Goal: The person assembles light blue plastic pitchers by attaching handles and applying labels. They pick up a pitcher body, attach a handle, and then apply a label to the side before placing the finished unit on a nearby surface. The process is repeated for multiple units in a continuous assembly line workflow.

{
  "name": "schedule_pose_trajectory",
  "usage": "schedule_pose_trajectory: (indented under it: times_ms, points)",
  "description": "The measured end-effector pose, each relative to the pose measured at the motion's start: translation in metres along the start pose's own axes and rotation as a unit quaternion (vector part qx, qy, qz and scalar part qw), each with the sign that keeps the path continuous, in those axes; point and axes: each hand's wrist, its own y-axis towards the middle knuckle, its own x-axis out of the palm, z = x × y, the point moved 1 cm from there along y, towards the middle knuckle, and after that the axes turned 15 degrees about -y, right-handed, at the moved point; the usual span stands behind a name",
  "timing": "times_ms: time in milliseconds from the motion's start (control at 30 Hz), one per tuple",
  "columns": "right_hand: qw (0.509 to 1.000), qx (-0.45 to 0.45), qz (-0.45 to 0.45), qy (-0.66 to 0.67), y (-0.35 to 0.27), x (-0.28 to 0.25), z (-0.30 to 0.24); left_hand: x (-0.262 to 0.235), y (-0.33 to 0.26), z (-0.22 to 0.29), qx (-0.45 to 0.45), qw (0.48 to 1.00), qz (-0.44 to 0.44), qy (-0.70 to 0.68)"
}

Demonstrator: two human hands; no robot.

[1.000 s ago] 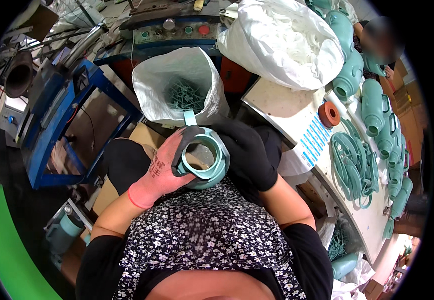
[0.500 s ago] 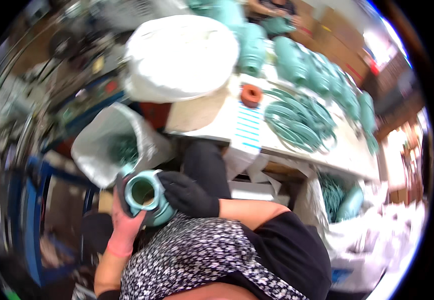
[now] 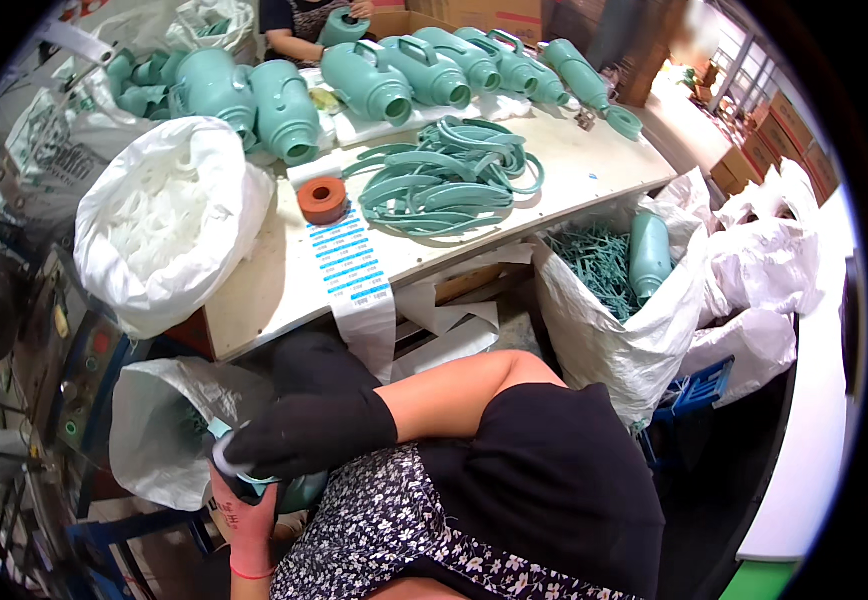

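So the black-gloved right hand [image 3: 304, 437] now covers the mouth of the teal plastic flask [image 3: 304, 491], hiding the work there; half-curled, can't tell its grip. Pink-gloved left hand [image 3: 243, 522] is wrapped round the flask, just right of the open white plastic sack [image 3: 146, 440].

**Head camera peered down over lap and bench [image 3: 599, 160]**

The left fisheye of the head-worn pair looked from above the wearer's chest, downward and outward. Nearest the lens lay the floral apron [image 3: 384, 520]; the left hand [image 3: 244, 520] and right hand [image 3: 304, 435] were also close, low and left of the picture's middle. Farther off, the bench was seen from above its near edge, which slanted up rightward. Past its far edge the view reached a co-worker [image 3: 299, 30]; a dark curved rim bounded it.
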Motion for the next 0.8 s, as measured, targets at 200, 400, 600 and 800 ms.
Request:
schedule_pose_trajectory:
  times_ms: [200, 400, 600, 800]
  points:
    - [0.958, 0.161, -0.224, 0.083, -0.040, 0.001, 0.026, 0.039, 0.028, 0.023, 0.124, 0.985, -0.108, 0.055]
    - [0.947, 0.135, -0.281, -0.074, -0.072, 0.006, 0.033, 0.056, 0.042, 0.040, 0.101, 0.976, -0.178, 0.076]
    - [0.938, 0.098, -0.326, -0.065, -0.073, 0.016, 0.043, 0.063, 0.048, 0.051, 0.184, 0.941, -0.258, 0.115]
    - [0.927, 0.092, -0.362, -0.036, -0.087, 0.019, 0.046, 0.041, 0.055, 0.038, 0.056, 0.969, -0.227, -0.084]
